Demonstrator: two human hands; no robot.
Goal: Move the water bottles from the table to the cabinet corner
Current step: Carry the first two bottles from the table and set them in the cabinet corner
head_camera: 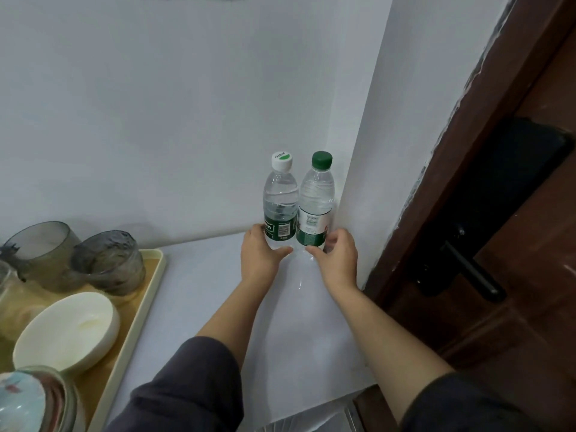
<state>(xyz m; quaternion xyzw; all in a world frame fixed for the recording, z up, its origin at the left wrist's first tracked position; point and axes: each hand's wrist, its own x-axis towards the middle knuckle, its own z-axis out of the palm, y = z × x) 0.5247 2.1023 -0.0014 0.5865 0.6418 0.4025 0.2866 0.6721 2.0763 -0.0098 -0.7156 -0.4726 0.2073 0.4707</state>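
Two clear water bottles stand upright side by side in the far corner of the white cabinet top (218, 291), where the two walls meet. The white-capped bottle (280, 198) has a dark green label; the green-capped bottle (316, 201) has a white and green label. My left hand (263, 254) curls round the base of the white-capped bottle. My right hand (336, 254) curls round the base of the green-capped one. The bottles' bottoms are hidden behind my fingers.
A cream tray (134, 319) at the left carries two smoky glass tumblers (109, 263), a white bowl (67, 332) and a jar with a patterned lid (28, 400). A dark wooden door (498, 275) with a black handle (461, 269) stands at the right.
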